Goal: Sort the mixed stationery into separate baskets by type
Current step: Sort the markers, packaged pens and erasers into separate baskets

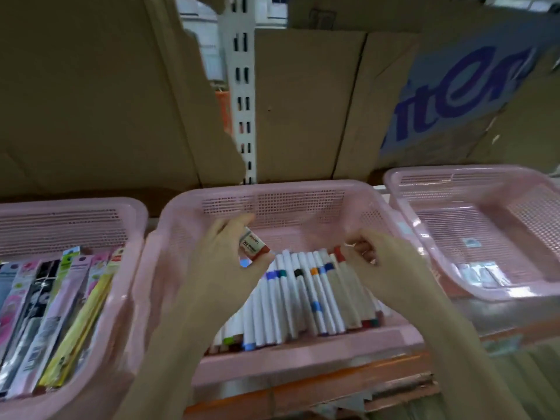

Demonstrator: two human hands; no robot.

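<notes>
Three pink mesh baskets stand side by side on a shelf. The middle basket point(272, 195) holds several white markers point(303, 301) with coloured caps, lying in a row. My left hand point(224, 265) grips a small red and white box point(253, 244) marked 2B over this basket. My right hand point(385, 262) has curled fingers at the far ends of the markers, pinching one with a red cap point(339, 253). The left basket point(75, 207) is filled with long flat packaged items point(54, 313). The right basket point(472, 177) holds a few clear packets point(481, 274).
Brown cardboard sheets point(91, 101) and a white slotted shelf upright point(242, 101) rise behind the baskets. A cardboard panel with blue lettering point(463, 92) leans at the back right. An orange shelf edge point(333, 386) runs below the baskets.
</notes>
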